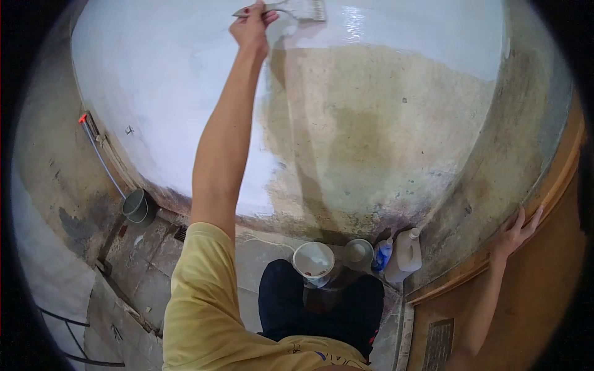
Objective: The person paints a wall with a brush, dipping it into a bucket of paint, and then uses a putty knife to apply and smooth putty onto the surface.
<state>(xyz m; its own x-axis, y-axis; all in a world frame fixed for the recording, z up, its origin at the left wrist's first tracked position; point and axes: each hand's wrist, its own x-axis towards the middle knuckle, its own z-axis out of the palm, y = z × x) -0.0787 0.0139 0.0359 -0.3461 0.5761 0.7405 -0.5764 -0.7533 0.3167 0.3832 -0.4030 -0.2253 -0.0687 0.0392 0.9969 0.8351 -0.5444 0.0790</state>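
High up at the wall (396,105), my left hand (252,29) grips a paintbrush (303,9) by its handle. The wide bristles touch wet white paint (371,37) near the top of the view. Below and right of the brush the wall is bare, stained and brownish; left of it, the surface is painted white. My right hand (512,235) rests with fingers spread on the wooden frame (476,272) at the right and holds nothing. A white paint bucket (314,281) stands on the floor between my knees.
Beside the bucket stand a smaller container (369,260), a blue bottle (382,255) and a whitish jug (405,256). A dark pail (140,206) sits at the left corner, with a long-handled tool (105,154) leaning there. Black metal bars (74,334) show at lower left.
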